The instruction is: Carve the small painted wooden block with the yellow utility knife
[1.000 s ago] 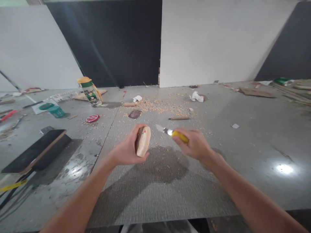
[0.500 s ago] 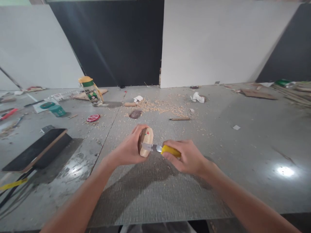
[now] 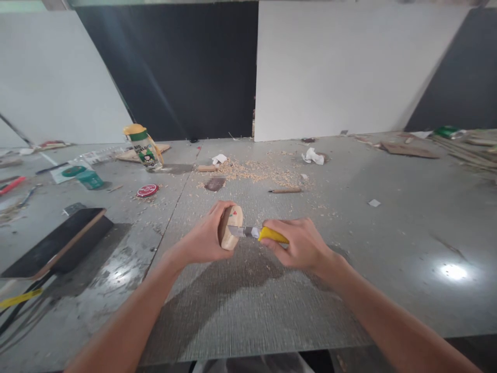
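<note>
My left hand (image 3: 207, 235) grips a pale, rounded piece of wood (image 3: 233, 228) by its back and edges, holding it tilted above the table. A small red and green mark shows near the top of its face. In my right hand (image 3: 298, 242) is a utility knife (image 3: 273, 234) with a yellow handle, fingers wrapped round it. Its metal blade points left and meets the face of the wood; whether the edge is cutting in, I cannot tell.
Wood shavings (image 3: 252, 171) lie beyond my hands, with a wooden-handled carving tool (image 3: 285, 190) and crumpled tissue (image 3: 312, 156) nearby. Left stand a yellow-lidded bottle (image 3: 144, 147), a red round lid (image 3: 147, 190) and a black-topped block (image 3: 56, 241). Panels line the table's (image 3: 388, 248) back.
The knife blade has shifted slightly on the wood's face, and the wood has turned a little. Both hands keep their hold. The whole view has drifted slightly.
</note>
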`<state>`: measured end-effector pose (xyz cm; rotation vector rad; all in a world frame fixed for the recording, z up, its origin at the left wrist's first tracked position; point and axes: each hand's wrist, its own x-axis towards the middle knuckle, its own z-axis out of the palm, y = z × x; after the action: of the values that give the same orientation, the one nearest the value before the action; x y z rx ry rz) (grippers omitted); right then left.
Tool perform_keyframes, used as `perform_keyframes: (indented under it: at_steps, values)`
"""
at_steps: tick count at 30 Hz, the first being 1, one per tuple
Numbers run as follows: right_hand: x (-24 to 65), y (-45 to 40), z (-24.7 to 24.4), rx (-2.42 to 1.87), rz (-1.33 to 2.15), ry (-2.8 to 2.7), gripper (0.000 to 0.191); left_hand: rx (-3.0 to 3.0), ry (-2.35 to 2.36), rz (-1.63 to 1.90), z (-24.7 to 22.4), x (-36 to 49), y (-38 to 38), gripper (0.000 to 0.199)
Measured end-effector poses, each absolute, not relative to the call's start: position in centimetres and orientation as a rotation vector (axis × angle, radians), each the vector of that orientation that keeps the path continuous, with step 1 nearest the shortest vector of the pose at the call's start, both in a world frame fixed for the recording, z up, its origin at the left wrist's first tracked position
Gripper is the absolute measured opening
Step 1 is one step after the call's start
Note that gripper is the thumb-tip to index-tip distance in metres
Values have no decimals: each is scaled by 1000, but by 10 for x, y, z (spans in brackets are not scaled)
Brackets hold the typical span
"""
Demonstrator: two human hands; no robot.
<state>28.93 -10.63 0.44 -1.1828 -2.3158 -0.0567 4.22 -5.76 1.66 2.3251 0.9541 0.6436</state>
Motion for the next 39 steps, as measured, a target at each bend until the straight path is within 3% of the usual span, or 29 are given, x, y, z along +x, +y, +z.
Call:
perform_keyframes:
  at_steps: [7, 14, 28, 39]
  values:
    - [289, -105, 4, -1265, -8, -2290, 30, 2345, 964, 655, 16, 39, -57, 74]
    - [339, -76, 7, -1579, -45, -1928, 33, 2415, 989, 630, 33, 37, -67, 72]
    - [274, -114, 9, -1156, 451, -2244, 31, 2245, 897, 703, 13, 44, -60, 80]
    - [279, -110, 4, -1181, 140, -2328, 32, 2166, 766, 689, 4, 45, -58, 75]
